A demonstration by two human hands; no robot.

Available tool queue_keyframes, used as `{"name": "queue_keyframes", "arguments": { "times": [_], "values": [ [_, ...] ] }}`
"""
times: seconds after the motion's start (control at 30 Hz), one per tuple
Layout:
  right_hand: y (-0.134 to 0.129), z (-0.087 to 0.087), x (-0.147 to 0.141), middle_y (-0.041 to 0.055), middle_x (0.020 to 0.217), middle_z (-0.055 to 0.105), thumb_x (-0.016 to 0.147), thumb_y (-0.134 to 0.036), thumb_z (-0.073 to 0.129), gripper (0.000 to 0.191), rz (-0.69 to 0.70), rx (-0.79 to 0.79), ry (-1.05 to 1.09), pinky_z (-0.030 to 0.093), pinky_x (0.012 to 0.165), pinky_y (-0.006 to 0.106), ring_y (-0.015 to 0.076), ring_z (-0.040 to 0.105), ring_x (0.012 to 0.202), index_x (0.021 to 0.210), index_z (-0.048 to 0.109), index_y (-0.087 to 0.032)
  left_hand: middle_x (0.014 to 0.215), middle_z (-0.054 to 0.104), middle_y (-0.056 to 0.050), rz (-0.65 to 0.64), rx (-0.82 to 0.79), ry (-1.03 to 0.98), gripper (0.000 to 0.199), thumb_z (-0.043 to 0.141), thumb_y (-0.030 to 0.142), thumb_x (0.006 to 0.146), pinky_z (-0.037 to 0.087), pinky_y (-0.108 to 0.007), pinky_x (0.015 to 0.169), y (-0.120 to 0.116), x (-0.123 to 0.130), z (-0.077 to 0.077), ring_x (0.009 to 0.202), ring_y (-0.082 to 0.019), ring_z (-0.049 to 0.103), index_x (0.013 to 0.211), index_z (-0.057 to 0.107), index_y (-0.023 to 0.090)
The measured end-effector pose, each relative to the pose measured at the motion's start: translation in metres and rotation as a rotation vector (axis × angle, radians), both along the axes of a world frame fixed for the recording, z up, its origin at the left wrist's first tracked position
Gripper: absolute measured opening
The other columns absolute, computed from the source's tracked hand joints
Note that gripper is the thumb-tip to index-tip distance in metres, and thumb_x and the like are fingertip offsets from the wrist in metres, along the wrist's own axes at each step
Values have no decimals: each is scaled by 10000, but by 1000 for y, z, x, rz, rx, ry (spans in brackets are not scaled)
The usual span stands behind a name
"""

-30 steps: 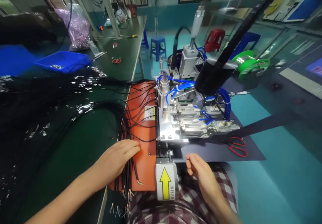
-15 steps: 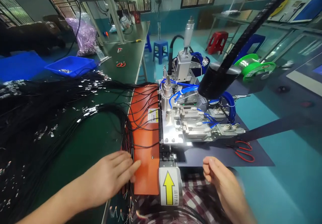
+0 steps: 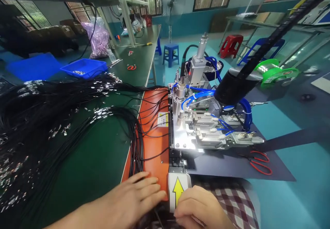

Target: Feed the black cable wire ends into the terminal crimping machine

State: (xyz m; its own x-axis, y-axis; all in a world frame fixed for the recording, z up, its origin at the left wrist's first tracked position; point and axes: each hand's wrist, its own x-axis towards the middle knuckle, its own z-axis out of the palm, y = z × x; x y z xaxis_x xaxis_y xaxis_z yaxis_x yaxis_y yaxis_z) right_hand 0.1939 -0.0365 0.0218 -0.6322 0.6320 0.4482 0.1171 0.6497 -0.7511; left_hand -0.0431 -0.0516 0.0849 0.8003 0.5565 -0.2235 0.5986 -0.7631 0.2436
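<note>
My left hand (image 3: pixel 136 198) lies with its fingers stretched out, slightly spread, over the near end of the orange plate (image 3: pixel 153 167). Under and behind it runs a bundle of black cables (image 3: pixel 135 143) that bends over the table edge. My right hand (image 3: pixel 199 206) is curled in front of the white cover with a yellow arrow (image 3: pixel 177 184), hiding part of it; what its fingers hold, if anything, is hidden. Single black cables cross the plate into the side of a metal machine (image 3: pixel 184 138) with blue air tubes. A dark cable end shows below, between my hands.
A large heap of black cables (image 3: pixel 38 105) covers the green table's (image 3: pixel 95 160) left side. Blue trays (image 3: pixel 86 67) stand behind it. Red-handled cutters (image 3: pixel 260 162) lie right of the machine. A black lamp head (image 3: pixel 233 86) hangs above it, near a green wire spool (image 3: pixel 277 72).
My right hand has moved left and down to the arrow cover. My left hand has shifted right and lower, its fingers more spread. The camera view has turned slightly left.
</note>
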Motion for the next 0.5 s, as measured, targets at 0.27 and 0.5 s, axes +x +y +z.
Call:
{"name": "queue_keyframes", "arguments": {
  "times": [0.27, 0.5],
  "values": [
    [22, 16, -63, 72, 1039, 609, 837, -56, 451, 320, 88, -73, -430, 470, 843, 319, 190, 561, 951, 1111, 560, -181, 1205, 594, -84, -158, 196, 162, 308, 486, 165, 858, 215, -380, 1128, 11, -47, -22, 1178, -219, 486, 1160, 542, 169],
    [45, 13, -102, 185, 1322, 490, 783, -45, 459, 567, 91, 7, -531, 417, 975, 433, 281, 470, 1175, 1345, 394, -66, 863, 611, -47, -59, 147, 32, 86, 576, 208, 743, 425, -371, 924, 13, -59, 3, 857, -229, 530, 828, 579, 217]
  ]
}}
